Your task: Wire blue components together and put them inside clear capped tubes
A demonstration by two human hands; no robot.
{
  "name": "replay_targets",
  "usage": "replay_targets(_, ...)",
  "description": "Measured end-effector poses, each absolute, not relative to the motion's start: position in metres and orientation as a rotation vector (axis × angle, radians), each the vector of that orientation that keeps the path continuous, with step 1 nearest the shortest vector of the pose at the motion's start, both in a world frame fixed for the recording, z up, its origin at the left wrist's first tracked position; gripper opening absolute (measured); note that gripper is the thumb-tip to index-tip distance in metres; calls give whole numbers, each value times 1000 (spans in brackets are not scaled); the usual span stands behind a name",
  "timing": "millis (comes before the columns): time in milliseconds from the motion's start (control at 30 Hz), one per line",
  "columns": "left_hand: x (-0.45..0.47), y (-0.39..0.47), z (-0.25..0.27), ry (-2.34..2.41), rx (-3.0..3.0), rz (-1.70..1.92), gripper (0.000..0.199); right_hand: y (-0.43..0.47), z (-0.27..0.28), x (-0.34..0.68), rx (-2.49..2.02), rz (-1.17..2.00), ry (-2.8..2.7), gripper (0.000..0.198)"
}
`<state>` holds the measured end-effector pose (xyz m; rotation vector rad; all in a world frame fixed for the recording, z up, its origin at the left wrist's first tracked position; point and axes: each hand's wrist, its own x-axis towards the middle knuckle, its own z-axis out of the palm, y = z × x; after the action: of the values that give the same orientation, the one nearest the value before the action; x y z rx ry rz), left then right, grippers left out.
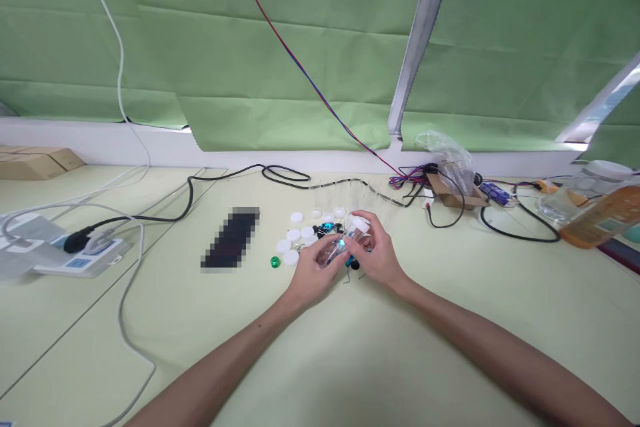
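One container between left grip, right grip

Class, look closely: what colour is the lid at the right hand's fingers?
White. The lid shows in the head view, the only one given.

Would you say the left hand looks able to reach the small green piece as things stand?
Probably yes: the green piece lies uncovered on the table beside a white disc, near the left hand, though that hand holds a clear container.
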<state>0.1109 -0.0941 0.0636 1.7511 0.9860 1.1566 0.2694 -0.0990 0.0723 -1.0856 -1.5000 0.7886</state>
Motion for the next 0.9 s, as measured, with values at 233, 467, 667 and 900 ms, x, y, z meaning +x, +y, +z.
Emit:
replay_targets(233, 110, -95, 63, 978, 1807, 1056, 38, -98, 75, 271, -1137, 725, -1503, 37)
replay_targets(467, 108, -94, 59, 1016, 1869, 1023, 39, -94, 74, 273, -1167, 722, -1511, 23)
replay_targets(667, 107, -96, 58, 1021, 1996, 1017, 36, -94, 76, 272, -1173, 647, -1507, 30)
replay_targets(900, 107, -96, 56, 1013, 2058, 1049, 35, -96, 74, 273, -1158, 619, -1501, 28)
